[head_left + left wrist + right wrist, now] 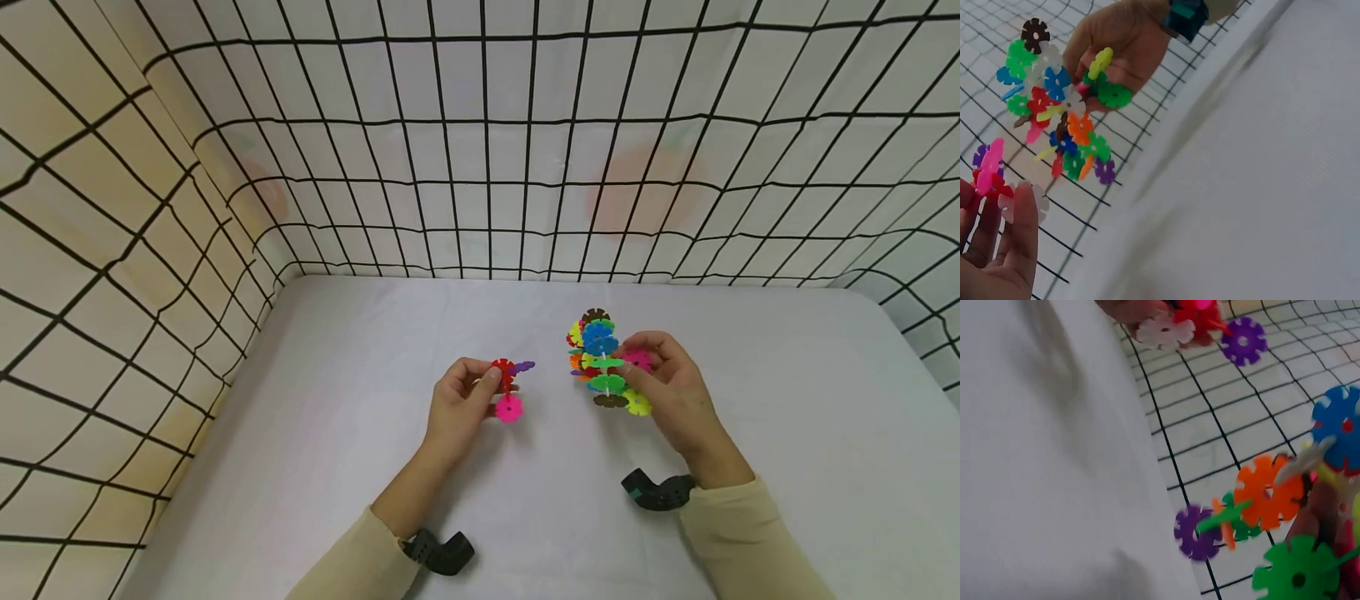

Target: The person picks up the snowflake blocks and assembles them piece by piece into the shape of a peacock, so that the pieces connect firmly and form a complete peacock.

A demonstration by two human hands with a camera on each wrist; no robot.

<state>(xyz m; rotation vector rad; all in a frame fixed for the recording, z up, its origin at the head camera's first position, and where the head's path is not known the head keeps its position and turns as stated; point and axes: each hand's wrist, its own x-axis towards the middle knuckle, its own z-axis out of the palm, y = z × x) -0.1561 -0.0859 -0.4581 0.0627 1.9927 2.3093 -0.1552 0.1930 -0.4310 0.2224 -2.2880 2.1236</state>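
Observation:
My left hand (456,410) pinches a small cluster of notched snowflake discs between thumb and fingers. In it are a red disc (501,372), a pink disc (508,408), a purple disc (522,367) and a whitish disc (1041,203). Facing it across a gap, my right hand (678,404) grips a bigger many-coloured cluster of joined discs (600,340) by its right side. Orange (1267,490), purple (1196,532) and green discs (1297,572) of that cluster show in the right wrist view. Both clusters are held apart above the table. Some fingers of the right hand are hidden behind discs.
A white cloth covers the table (555,517). Black wire mesh (487,167) rises behind it and along the left and right sides, with pale sheeting behind the wires. A dark wrist device (442,552) sits on the left wrist, another (658,492) on the right.

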